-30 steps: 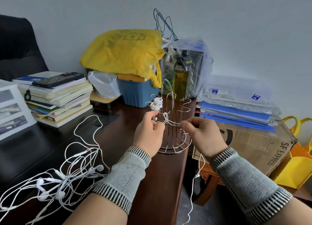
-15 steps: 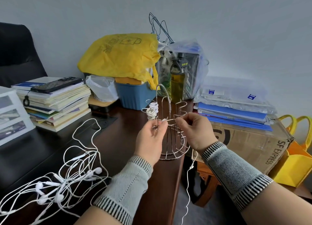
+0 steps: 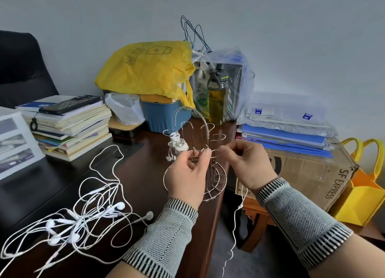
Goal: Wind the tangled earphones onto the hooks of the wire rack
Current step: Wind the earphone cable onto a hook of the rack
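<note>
The metal wire rack (image 3: pixel 216 179) stands near the right edge of the dark desk. A wound white earphone bundle (image 3: pixel 178 144) hangs on its left hook. My left hand (image 3: pixel 187 175) and my right hand (image 3: pixel 243 165) meet at a front hook and pinch a white earphone cable between thumbs and fingers. That earphone cable (image 3: pixel 236 221) trails down from my right hand past the desk edge. A tangled pile of white earphones (image 3: pixel 81 219) lies on the desk at lower left.
A stack of books (image 3: pixel 68 129) with a phone (image 3: pixel 69 104) on top sits at left. A blue bin (image 3: pixel 164 117), yellow bag (image 3: pixel 145 69) and bottle (image 3: pixel 217 98) stand behind the rack. Blue folders (image 3: pixel 285 136) on a cardboard box (image 3: pixel 302 173) lie right.
Both hands have drawn closer together at the rack's front hook, the right hand moving left and up with the cable. The view has tilted slightly downward.
</note>
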A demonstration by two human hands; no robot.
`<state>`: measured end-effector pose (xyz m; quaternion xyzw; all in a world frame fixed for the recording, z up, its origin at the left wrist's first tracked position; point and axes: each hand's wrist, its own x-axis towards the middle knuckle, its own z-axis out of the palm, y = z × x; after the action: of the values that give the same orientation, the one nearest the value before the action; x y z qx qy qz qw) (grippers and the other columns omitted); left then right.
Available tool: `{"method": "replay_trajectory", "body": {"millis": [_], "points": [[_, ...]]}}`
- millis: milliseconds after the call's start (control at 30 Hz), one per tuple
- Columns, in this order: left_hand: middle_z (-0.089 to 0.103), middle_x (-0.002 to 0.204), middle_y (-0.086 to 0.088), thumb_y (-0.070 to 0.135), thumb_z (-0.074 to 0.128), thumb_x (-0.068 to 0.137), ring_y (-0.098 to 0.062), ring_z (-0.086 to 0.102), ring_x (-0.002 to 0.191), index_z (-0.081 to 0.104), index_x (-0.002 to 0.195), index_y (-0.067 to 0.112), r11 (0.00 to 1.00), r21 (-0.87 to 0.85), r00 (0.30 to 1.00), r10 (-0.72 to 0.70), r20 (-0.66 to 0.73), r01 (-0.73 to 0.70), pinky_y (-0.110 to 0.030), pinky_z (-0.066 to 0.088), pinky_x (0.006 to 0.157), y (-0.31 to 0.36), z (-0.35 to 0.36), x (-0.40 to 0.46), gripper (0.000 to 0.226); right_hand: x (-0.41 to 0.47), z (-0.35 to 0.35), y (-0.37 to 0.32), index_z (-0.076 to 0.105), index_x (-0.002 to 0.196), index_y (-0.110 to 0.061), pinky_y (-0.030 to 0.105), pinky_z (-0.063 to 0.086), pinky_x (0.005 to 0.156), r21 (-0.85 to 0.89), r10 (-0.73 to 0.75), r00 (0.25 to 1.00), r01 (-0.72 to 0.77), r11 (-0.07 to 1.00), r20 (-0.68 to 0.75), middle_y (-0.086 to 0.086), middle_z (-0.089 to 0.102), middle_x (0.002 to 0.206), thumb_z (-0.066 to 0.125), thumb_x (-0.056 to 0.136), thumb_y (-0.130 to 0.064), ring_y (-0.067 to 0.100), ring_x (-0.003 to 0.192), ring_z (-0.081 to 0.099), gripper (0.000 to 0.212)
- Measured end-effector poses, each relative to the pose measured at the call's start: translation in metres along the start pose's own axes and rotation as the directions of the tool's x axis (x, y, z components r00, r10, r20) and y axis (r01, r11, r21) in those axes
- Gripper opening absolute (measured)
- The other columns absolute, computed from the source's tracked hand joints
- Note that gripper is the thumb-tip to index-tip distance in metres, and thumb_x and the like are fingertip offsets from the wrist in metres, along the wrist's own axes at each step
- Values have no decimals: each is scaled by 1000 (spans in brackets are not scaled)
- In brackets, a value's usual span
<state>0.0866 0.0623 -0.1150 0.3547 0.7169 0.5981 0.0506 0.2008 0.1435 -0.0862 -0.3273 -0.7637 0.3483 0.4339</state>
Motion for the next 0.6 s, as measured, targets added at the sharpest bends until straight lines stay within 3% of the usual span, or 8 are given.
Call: {"method": "replay_trajectory", "body": {"millis": [167,333,467,600], "points": [[66,77,2,55,53,88,-9,60,72,66,91,28,999,-33,1000,7,23,-6,-33,53,73,0,-1,-1,30,-6,-3,-3,68,70,-11,6,35,47,20,13,1000,-13,1000,3,-18,52,42,69,86,-23,-3,42,46,20],[70,85,10,43,48,96,-11,64,88,72,99,21,996,-87,1000,-1,30,4,-30,50,86,-1,0,-1,33,-9,-6,-7,68,71,-9,7,33,45,9,44,999,-44,999,23,-17,50,39,69,87,-24,-2,38,44,21],[69,76,6,34,48,99,-15,63,77,73,89,19,997,-74,1000,15,-4,-15,-31,50,76,-3,0,1,31,-5,-12,-5,67,71,-16,13,34,46,-62,66,993,-60,996,95,-16,48,39,68,87,-28,0,37,43,20],[62,63,5,34,49,98,-15,56,65,67,77,16,995,-96,1000,8,11,-7,-34,48,72,-2,0,2,33,2,-25,-12,71,88,-15,9,35,43,-245,45,976,9,969,212,-19,48,38,60,93,-24,-5,39,46,15]]}}
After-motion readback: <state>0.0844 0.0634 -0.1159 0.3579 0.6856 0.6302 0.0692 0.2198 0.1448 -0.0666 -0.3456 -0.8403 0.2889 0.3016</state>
